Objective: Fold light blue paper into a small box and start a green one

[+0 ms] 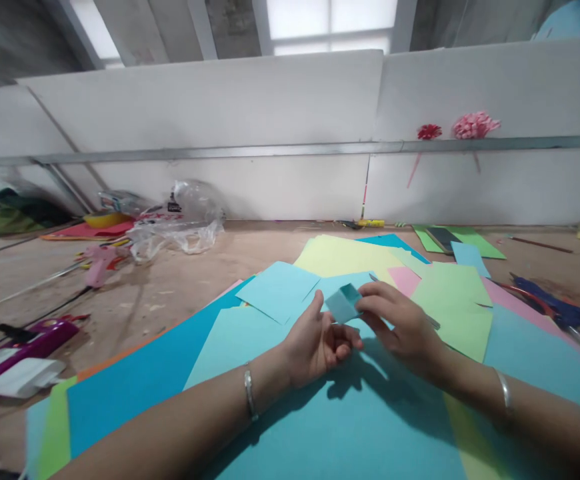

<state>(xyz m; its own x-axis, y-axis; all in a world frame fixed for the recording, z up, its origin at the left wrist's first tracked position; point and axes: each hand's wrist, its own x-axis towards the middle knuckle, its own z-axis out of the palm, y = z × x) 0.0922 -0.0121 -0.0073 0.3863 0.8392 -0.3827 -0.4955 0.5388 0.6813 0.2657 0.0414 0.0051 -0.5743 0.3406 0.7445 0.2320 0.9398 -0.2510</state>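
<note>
A small light-blue folded paper box (343,305), its hollow side turned up, is held above the paper sheets. My right hand (403,327) pinches its right side between thumb and fingertips. A thin grey tool (435,323) also runs through that hand, its tip poking out past the fingers; its kind is hard to make out. My left hand (315,343) is palm up just left of and below the box, thumb raised apart and fingers loosely curled, with nothing visibly gripped. Beneath both hands lies a large light-blue paper sheet (360,427).
Light-blue squares (277,290), yellow paper (345,257) and green paper (453,307) overlap ahead. Pliers (565,303) lie right. Leftward are a pink glue gun (101,263), a purple power strip (20,353) and a plastic bag (183,223). A white board (270,180) rises behind.
</note>
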